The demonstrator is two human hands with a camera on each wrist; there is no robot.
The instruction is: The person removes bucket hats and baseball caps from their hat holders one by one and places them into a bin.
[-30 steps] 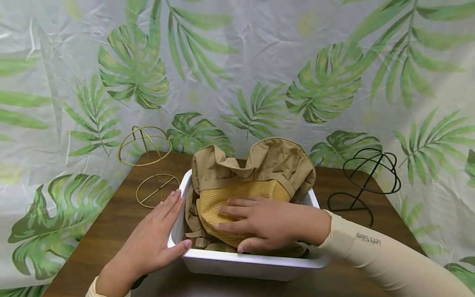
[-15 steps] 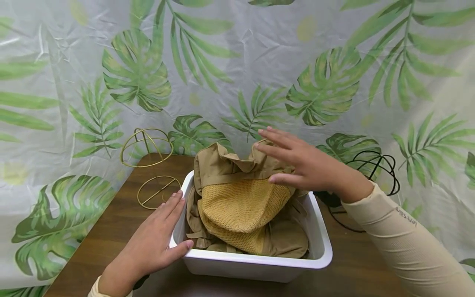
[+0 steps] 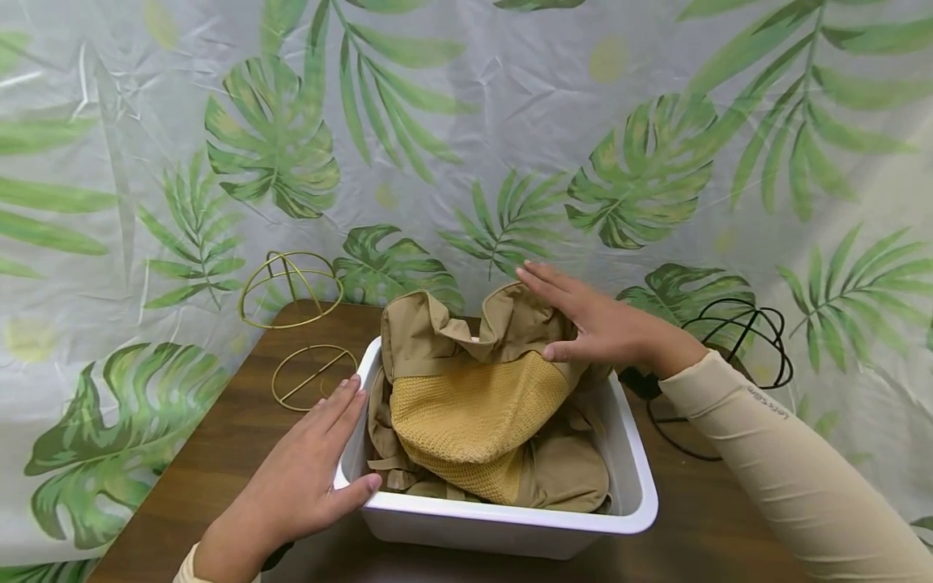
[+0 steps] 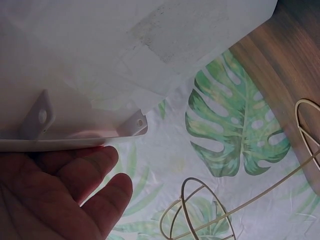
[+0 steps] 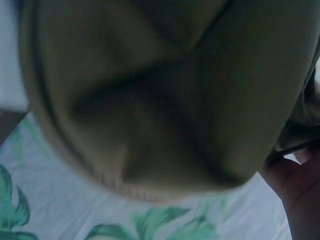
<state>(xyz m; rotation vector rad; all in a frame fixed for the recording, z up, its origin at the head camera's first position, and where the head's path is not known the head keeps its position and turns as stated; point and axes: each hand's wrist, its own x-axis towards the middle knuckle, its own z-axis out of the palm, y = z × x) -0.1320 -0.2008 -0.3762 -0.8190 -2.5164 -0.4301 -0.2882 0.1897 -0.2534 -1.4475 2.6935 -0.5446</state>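
A white plastic tub holds a tan cloth hat with a yellow mesh crown; more tan cloth lies beneath it. My left hand rests against the tub's left side, thumb on the front rim, fingers extended along the edge. In the left wrist view its fingers lie loosely beside the rim. My right hand touches the right part of the upturned brim with extended fingers. Folded tan cloth fills most of the right wrist view and partly hides that hand.
A gold wire stand is on the brown table left of the tub. To the right is a black wire stand, partly behind my right arm. A leaf-patterned curtain hangs behind.
My right hand has lifted off the mesh crown and moved up and right to the brim, which now sits lower and pushed inward. The left hand stays at the tub.
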